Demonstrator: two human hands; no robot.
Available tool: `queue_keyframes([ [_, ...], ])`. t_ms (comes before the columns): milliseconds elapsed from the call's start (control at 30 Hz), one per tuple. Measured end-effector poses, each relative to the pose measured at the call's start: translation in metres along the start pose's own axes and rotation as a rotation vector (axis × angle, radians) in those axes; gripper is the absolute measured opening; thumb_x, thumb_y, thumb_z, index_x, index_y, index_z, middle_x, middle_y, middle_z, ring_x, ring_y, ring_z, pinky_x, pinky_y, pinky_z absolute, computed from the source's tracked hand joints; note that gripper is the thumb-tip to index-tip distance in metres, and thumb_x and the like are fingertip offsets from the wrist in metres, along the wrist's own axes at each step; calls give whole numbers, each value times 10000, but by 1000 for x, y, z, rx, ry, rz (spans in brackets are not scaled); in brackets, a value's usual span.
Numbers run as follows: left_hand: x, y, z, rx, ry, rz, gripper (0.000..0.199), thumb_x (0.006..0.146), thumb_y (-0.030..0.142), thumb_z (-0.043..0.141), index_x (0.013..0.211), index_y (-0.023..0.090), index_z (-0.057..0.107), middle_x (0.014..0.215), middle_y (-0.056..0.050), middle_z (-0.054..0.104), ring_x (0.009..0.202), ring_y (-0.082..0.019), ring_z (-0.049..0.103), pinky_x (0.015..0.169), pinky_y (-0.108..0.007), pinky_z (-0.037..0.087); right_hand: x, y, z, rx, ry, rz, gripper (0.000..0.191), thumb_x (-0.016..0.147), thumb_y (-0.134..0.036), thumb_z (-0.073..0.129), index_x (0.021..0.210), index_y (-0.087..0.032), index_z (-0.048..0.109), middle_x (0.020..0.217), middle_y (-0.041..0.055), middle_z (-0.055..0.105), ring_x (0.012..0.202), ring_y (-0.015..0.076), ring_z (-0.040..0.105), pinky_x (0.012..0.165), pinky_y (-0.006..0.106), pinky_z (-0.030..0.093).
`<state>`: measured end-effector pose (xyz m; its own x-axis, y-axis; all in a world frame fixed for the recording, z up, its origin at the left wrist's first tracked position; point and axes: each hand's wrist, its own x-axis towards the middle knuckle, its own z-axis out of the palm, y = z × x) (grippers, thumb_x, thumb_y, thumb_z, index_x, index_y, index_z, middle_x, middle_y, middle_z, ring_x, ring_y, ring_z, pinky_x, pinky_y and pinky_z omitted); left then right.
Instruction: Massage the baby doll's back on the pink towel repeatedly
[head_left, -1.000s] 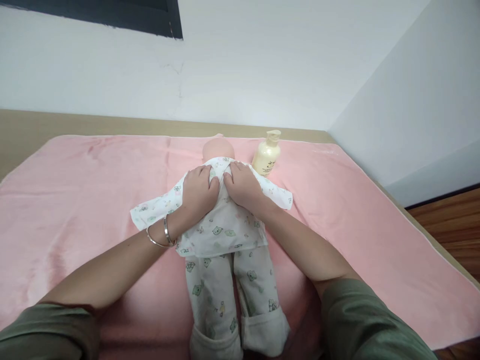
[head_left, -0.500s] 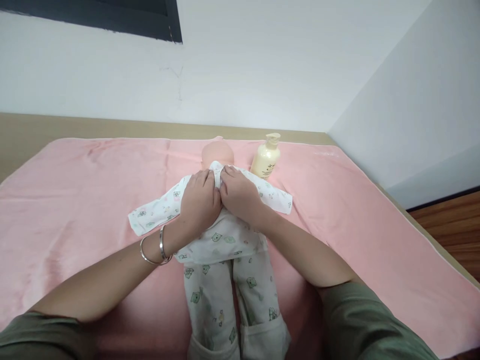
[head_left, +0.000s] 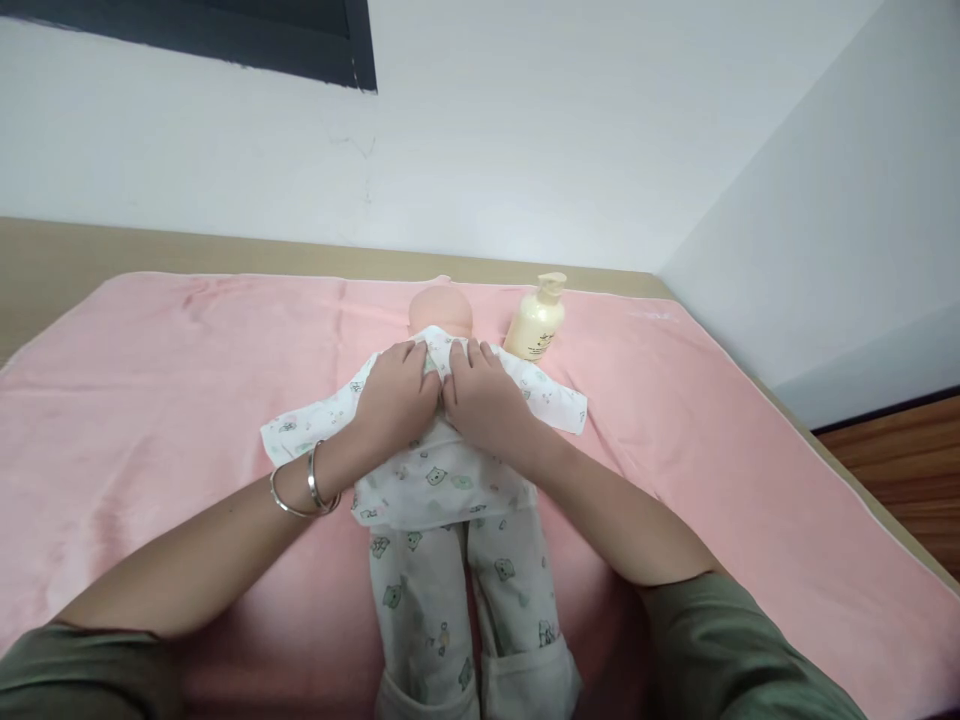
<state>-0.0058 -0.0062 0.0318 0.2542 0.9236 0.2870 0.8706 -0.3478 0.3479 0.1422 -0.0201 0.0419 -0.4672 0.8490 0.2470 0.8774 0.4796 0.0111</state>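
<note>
1. Closer together than a second ago, the left hand [head_left: 400, 395] and the right hand [head_left: 487, 400] have drawn inward over the upper part of the doll [head_left: 441, 312], so their thumbs now meet or nearly meet.
2. Each hand lies palm down on the doll's white patterned shirt [head_left: 442, 490], fingers stretched toward the collar. The right hand's fingers are spread a little apart. I can't tell how firmly either one presses.
3. As for the doll, it lies stretched out on a pink blanket [head_left: 187, 380], straight in front of the person, its rounded head at the far end and its arms out to both sides in long sleeves.
4. Patterned trousers [head_left: 424, 600] with wide turned-up cuffs reach back toward the person, between the two forearms.
5. Just past the shirt's right-hand sleeve, near the doll's head, stands a pale yellow pump bottle [head_left: 535, 320].
6. Two silver bracelets [head_left: 313, 480] circle the left wrist, and rolled green sleeves [head_left: 735, 640] cover the person's upper arms.
</note>
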Motion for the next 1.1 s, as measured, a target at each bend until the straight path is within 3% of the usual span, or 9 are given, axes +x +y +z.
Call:
queue_keyframes([
  [100, 8, -8, 3, -17, -31, -50, 243, 926, 194, 333, 964, 158, 570, 939, -152, 637, 942, -314, 608, 868, -479, 517, -5, -7, 1, 17, 41, 57, 487, 999, -227, 337, 1408, -13, 490, 1433, 261, 537, 1367, 394, 462, 1118, 567, 417],
  [200, 1, -3, 8, 103, 45, 21, 320, 950, 196, 305, 1084, 105, 582, 1076, -201, 631, 1064, -356, 586, 938, -536, 485, 5, 3, 3, 127, 9, 47, 416, 982, -201, 337, 1278, -37, 579, 1393, 230, 572, 1322, 358, 496, 1166, 521, 375],
  [300, -13, 6, 13, 156, 124, 76, 397, 962, 203, 322, 1258, 38, 528, 1205, -231, 597, 1200, -391, 535, 1016, -561, 444, 20, 20, 4, 253, -65, 205, 375, 976, -252, 369, 1180, -38, 600, 1272, 223, 629, 1204, 339, 549, 1096, 498, 432],
  [400, -19, 11, 14, 139, 175, 104, 425, 941, 174, 348, 1310, 26, 497, 1282, -231, 562, 1283, -386, 488, 1074, -542, 417, 28, 28, 5, 271, -79, 226, 337, 972, -282, 395, 1116, -63, 608, 1167, 195, 657, 1112, 327, 565, 1034, 488, 461],
  [500, -14, 9, 13, 90, 160, 99, 387, 913, 152, 353, 1239, 45, 532, 1245, -226, 578, 1207, -358, 529, 1046, -507, 447, 26, 25, 6, 216, -50, 203, 347, 979, -271, 400, 1149, -45, 602, 1203, 210, 644, 1148, 344, 553, 1051, 504, 444],
  [633, -1, 2, 7, 33, 68, 23, 220, 891, 182, 369, 989, 149, 563, 1007, -182, 625, 964, -338, 576, 902, -511, 495, 11, 10, 9, 115, 20, 127, 428, 1000, -239, 355, 1274, 15, 564, 1322, 259, 598, 1271, 375, 513, 1134, 528, 385],
  [800, 5, -3, 6, 20, 25, -10, 174, 892, 204, 360, 871, 198, 533, 907, -160, 623, 865, -330, 567, 811, -510, 493, -2, 1, 12, 79, 107, -8, 397, 978, -158, 340, 1213, -34, 635, 1303, 237, 622, 1276, 361, 526, 1199, 511, 335],
  [967, -7, 1, 12, 86, 104, 64, 337, 936, 215, 331, 1142, 99, 571, 1151, -215, 618, 1111, -365, 558, 974, -545, 451, 19, 22, 10, 308, 6, 178, 384, 968, -264, 407, 1211, -58, 621, 1243, 196, 658, 1215, 329, 560, 1099, 482, 439],
  [1100, -16, 11, 11, 39, 133, 92, 436, 948, 201, 321, 1302, 32, 511, 1295, -239, 567, 1265, -363, 498, 1078, -534, 413, 33, 38, 10, 386, -43, 202, 421, 983, -357, 414, 1204, -56, 610, 1206, 184, 670, 1171, 312, 576, 1072, 449, 449],
])
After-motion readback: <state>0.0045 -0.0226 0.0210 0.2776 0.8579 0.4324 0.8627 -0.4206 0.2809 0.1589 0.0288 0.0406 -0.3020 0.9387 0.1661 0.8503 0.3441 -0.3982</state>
